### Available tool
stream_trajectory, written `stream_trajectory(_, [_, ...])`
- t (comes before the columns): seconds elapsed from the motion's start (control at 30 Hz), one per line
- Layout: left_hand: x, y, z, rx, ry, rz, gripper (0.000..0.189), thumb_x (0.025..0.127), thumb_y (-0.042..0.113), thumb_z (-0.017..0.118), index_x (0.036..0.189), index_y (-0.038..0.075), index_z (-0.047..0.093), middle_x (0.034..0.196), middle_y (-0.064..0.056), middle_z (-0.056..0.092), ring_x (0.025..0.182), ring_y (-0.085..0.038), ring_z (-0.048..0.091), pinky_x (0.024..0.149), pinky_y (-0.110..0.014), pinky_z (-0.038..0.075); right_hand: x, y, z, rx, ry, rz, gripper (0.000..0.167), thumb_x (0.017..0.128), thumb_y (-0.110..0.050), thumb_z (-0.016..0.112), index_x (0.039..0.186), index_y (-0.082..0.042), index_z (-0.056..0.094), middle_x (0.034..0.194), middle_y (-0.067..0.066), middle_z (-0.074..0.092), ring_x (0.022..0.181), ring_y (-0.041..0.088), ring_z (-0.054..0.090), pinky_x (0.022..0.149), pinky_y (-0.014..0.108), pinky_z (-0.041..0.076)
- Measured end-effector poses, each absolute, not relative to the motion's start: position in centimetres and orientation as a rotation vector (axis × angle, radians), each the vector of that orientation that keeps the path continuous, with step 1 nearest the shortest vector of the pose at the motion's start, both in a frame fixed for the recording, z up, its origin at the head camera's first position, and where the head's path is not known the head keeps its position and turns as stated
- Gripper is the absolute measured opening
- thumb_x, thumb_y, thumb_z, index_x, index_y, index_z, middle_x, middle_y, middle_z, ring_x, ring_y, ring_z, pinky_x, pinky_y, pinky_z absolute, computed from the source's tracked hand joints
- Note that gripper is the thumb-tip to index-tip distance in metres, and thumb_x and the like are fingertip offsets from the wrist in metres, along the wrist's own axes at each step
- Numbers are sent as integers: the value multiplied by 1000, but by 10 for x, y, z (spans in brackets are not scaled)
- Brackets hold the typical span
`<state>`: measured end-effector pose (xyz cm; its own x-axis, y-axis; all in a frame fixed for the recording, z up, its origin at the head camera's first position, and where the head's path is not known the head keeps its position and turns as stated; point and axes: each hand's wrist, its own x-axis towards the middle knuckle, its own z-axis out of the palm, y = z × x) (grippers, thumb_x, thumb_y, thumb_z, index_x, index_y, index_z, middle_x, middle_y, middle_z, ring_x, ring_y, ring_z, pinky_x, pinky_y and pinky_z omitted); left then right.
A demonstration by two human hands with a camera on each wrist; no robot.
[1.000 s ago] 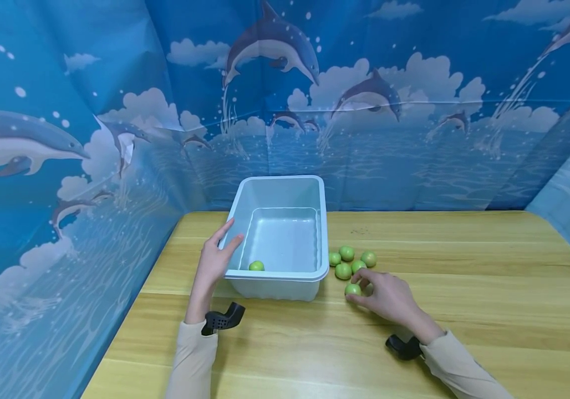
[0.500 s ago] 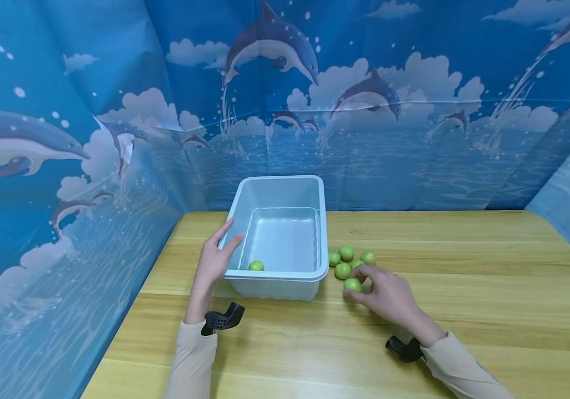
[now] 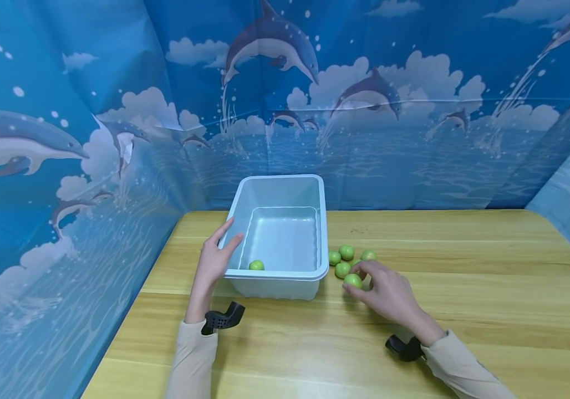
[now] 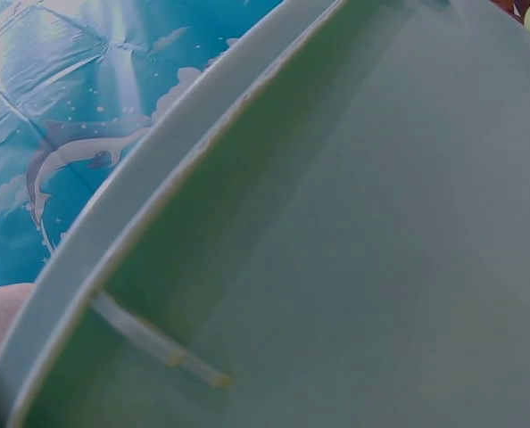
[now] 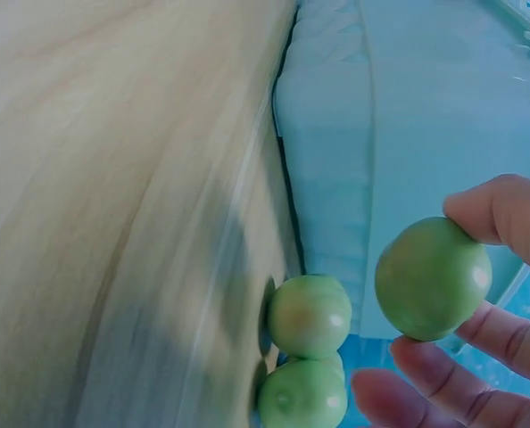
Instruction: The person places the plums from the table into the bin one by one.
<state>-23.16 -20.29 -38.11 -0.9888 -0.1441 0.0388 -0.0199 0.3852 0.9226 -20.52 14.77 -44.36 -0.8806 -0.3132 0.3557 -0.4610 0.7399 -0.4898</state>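
Observation:
In the head view, my left hand [image 3: 212,257] holds the left rim of a pale blue plastic tub [image 3: 272,285], the thumb over the inner side. The left wrist view shows the tub's rim [image 4: 149,209] and its inner wall up close. One small round green fruit [image 3: 256,265] lies inside the tub near its front wall. To the right of the tub, my right hand [image 3: 387,291] pinches another green fruit [image 5: 433,279] between thumb and fingers. In the right wrist view this fruit is raised clear of the tabletop.
Several more green fruits [image 3: 342,270] sit clustered beside the tub's right side, just beyond my right hand. All stand on a wooden table [image 3: 464,288]. A blue dolphin-print sheet [image 3: 415,160] hangs behind the table and along its left.
My right hand has lifted the pinched green fruit slightly up from the table toward the cluster. The left hand and the tub have stayed in place.

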Motion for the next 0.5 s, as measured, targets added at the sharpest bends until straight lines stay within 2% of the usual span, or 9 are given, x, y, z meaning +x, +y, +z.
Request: stream_trajectory(0.5, [-231, -203, -380, 142, -2513, -1687, 59, 93, 38, 60, 146, 21, 41, 152, -10, 28, 139, -28, 22, 108, -49, 24, -207, 145, -437, 631, -2550, 895, 22, 80, -28, 76, 97, -17, 67, 78, -10, 53, 58, 4, 47, 45, 23, 39])
